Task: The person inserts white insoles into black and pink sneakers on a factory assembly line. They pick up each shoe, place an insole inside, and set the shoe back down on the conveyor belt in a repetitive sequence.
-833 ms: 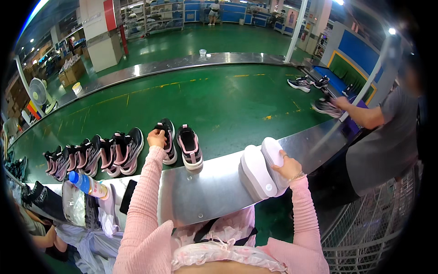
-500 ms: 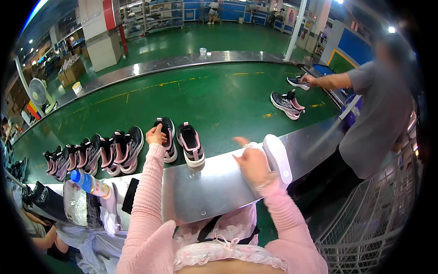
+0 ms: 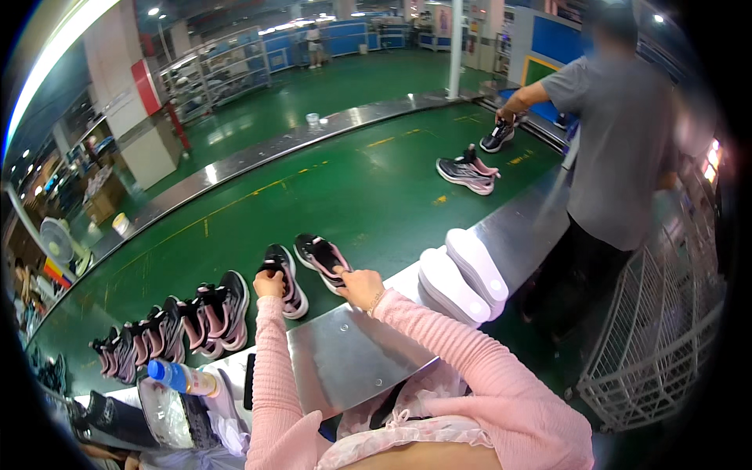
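Note:
A black sneaker with pink trim and a white sole (image 3: pixel 291 288) stands upright on the green belt, and my left hand (image 3: pixel 271 284) is closed on its heel collar. To its right, a second black and pink sneaker (image 3: pixel 317 257) lies angled, its toe pointing away to the left. My right hand (image 3: pixel 362 289) pinches that one at the heel; my fingers partly hide its back end. Right of my hand, two white foot-shaped pieces (image 3: pixel 453 287) rest side by side on the metal edge. Several matching sneakers (image 3: pixel 222 315) stand in a row to my left.
Another sneaker (image 3: pixel 468 173) lies farther up the belt (image 3: pixel 258 215). A co-worker in a grey shirt (image 3: pixel 619 141) reaches for a dark shoe (image 3: pixel 497 137) at far right. A blue-capped bottle (image 3: pixel 184 378) lies near my left arm. A wire cart (image 3: pixel 650 337) stands lower right.
My right hand has moved left from beside the white foot-shaped pieces and taken hold of the second sneaker, which has turned. Both white pieces now show fully. The view has shifted.

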A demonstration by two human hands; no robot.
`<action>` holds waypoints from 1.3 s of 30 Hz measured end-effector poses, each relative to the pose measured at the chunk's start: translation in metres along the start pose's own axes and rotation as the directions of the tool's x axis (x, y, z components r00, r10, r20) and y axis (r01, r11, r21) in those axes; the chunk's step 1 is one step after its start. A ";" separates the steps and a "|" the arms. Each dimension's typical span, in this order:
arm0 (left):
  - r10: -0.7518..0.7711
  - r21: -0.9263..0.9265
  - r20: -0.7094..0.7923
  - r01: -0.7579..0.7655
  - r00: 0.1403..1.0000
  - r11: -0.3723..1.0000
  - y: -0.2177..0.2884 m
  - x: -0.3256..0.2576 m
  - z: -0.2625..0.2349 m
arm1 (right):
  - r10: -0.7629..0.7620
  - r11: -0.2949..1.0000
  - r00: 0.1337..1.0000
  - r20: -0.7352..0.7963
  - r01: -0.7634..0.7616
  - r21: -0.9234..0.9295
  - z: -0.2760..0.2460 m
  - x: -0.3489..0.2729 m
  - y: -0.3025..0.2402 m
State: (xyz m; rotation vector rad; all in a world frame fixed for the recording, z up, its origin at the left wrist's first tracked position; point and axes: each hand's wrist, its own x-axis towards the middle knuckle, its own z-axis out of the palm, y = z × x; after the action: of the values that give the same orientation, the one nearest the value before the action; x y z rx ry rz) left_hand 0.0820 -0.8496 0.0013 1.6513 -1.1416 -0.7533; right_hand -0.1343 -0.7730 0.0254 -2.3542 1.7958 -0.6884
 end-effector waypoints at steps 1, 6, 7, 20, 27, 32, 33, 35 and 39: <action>0.245 0.239 0.013 -0.241 0.969 0.941 -0.010 0.004 -0.007 | -0.042 0.998 0.999 -0.032 0.044 0.044 -0.011 -0.008 -0.009; -0.001 -0.346 0.160 0.057 0.987 0.937 -0.005 -0.010 -0.025 | -0.086 0.985 0.983 -0.163 0.108 0.135 -0.095 -0.044 0.047; 0.070 -0.361 0.156 -0.009 0.985 0.933 0.005 -0.029 -0.046 | 0.070 0.984 0.988 -0.136 -0.046 0.169 -0.115 -0.049 0.064; 0.350 0.648 -0.651 0.253 0.673 0.719 -0.114 -0.213 -0.400 | 0.394 0.916 0.906 0.156 -0.372 -0.150 -0.136 -0.101 0.204; 0.607 0.830 -0.503 0.148 0.615 0.538 -0.046 -0.210 -0.319 | 0.566 0.819 0.819 0.101 -0.544 -0.182 -0.153 -0.103 0.191; 0.683 0.235 -0.492 -0.673 0.539 0.701 0.012 -0.191 -0.181 | 0.384 0.923 0.923 0.019 -0.383 -0.037 -0.179 -0.073 0.158; 0.587 0.080 -0.510 -0.645 0.628 0.760 0.030 -0.175 -0.132 | 0.302 0.933 0.945 0.127 -0.320 0.162 -0.176 -0.066 0.149; 0.431 -0.185 -0.231 -0.475 0.872 0.861 0.070 -0.147 -0.060 | 0.112 0.703 0.902 0.418 -0.369 0.608 -0.153 -0.044 0.123; 0.482 0.182 0.181 -0.511 0.857 0.840 0.063 -0.055 0.032 | -0.097 0.780 0.841 0.532 -0.267 0.565 -0.104 0.017 0.059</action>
State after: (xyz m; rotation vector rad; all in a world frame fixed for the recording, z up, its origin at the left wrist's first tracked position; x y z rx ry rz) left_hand 0.0126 -0.8170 0.0471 1.3957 -1.7159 -0.4038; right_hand -0.2258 -0.7869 0.1023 -1.7504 1.1746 -0.4411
